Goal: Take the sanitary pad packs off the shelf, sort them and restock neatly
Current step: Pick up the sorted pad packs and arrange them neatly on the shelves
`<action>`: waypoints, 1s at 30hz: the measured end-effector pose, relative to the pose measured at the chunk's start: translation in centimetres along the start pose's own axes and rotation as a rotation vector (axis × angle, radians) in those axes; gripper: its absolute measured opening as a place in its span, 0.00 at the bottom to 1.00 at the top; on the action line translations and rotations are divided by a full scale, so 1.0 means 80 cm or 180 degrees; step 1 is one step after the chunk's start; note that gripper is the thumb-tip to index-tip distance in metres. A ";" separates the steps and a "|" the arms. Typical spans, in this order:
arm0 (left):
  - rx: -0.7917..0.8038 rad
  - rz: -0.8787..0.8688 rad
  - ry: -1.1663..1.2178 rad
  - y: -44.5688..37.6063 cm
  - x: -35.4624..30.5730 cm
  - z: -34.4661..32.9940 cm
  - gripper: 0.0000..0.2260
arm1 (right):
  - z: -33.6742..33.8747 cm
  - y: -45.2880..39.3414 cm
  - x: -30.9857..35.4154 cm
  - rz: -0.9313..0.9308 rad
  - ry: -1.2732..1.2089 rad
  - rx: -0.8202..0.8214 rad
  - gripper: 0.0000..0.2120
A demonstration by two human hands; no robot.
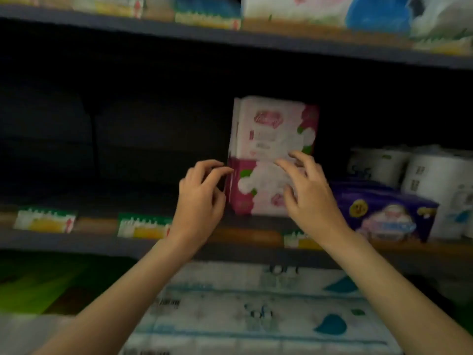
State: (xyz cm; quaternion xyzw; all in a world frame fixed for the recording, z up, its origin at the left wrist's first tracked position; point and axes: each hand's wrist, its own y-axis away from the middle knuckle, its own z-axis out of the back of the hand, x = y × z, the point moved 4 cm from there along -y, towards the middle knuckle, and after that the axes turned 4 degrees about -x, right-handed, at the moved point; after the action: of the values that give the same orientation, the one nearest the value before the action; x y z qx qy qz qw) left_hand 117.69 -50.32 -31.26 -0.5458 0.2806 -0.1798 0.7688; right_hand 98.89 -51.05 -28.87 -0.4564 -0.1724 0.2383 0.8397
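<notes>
White-and-pink sanitary pad packs (pixel 271 139) stand upright on the middle shelf (pixel 245 237), one in front and at least one more behind it at the left edge. My left hand (pixel 202 198) is at the packs' lower left edge, its curled fingertips touching that side. My right hand (pixel 307 190) lies over the front of the pack at its lower right, fingers spread and bent against the wrapper. Neither hand plainly grips a pack. The picture is blurred.
A purple box (pixel 384 211) lies right of the packs, with white paper rolls (pixel 419 172) behind it. Price tags (pixel 43 221) line the shelf edge. The shelf to the left is dark. Large white packs (pixel 256 308) fill the shelf below; more goods (pixel 307 8) sit above.
</notes>
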 end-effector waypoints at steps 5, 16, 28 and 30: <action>0.0236 -0.0478 -0.0196 0.142 0.007 0.059 0.12 | -0.044 0.130 0.075 0.0736 -0.0567 0.0845 0.18; 0.2602 0.0117 -0.0641 0.449 0.086 0.073 0.14 | -0.212 0.401 0.128 0.0847 -0.0639 0.4061 0.22; 0.5227 0.0318 -0.0873 0.601 0.103 0.082 0.31 | -0.247 0.533 0.159 0.0243 -0.0702 0.4842 0.20; 0.5166 0.0315 -0.0895 0.607 0.105 0.079 0.31 | -0.249 0.530 0.154 0.0020 -0.0776 0.4632 0.19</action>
State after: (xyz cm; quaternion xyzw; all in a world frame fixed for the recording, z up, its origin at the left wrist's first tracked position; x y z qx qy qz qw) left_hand 126.69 -34.06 -77.32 0.1749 -0.0116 -0.2226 0.9590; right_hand 108.92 -37.89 -74.44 0.2453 -0.0615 0.3438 0.9043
